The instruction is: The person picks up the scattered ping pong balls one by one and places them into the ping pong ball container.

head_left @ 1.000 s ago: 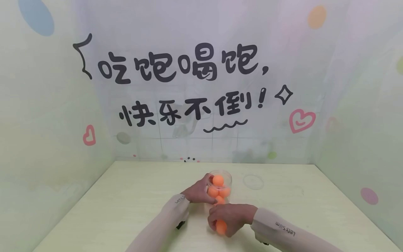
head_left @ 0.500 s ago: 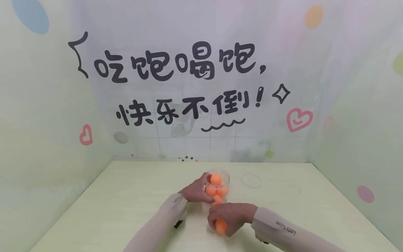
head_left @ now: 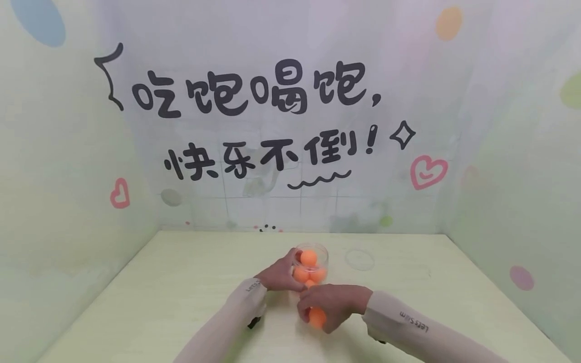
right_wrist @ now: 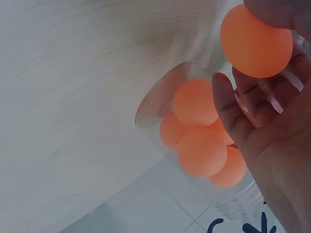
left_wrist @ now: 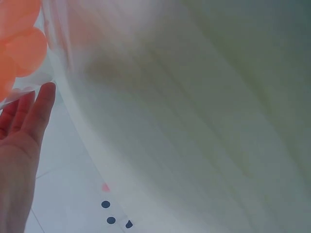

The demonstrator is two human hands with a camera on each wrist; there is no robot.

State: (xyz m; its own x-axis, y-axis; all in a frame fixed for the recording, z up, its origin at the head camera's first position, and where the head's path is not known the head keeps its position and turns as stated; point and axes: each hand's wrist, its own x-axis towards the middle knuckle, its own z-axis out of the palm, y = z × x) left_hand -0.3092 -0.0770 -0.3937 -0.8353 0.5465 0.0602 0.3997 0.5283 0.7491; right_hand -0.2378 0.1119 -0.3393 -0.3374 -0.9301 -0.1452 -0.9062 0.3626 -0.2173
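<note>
A clear plastic jar [head_left: 323, 258] with several orange ping-pong balls [head_left: 309, 258] in it stands on the table, top uncovered. From its left side my left hand [head_left: 283, 272] grips it, thumb at the near side and fingers toward the back. In the left wrist view, the fingers [left_wrist: 44, 104] touch the jar's wall. Just in front of the jar, my right hand [head_left: 333, 303] holds one orange ping-pong ball [right_wrist: 256, 41] between thumb and fingers. This hand hides the jar's lower front in the head view.
A clear round lid [head_left: 360, 259] lies flat on the pale wooden table [head_left: 204, 262], to the right of the jar. Printed fabric walls enclose the back and both sides, with black lettering [head_left: 277, 156] on the back one.
My right hand has risen slightly toward the jar with the ping-pong ball in it. My left hand stays on the jar. The head view has shifted a little.
</note>
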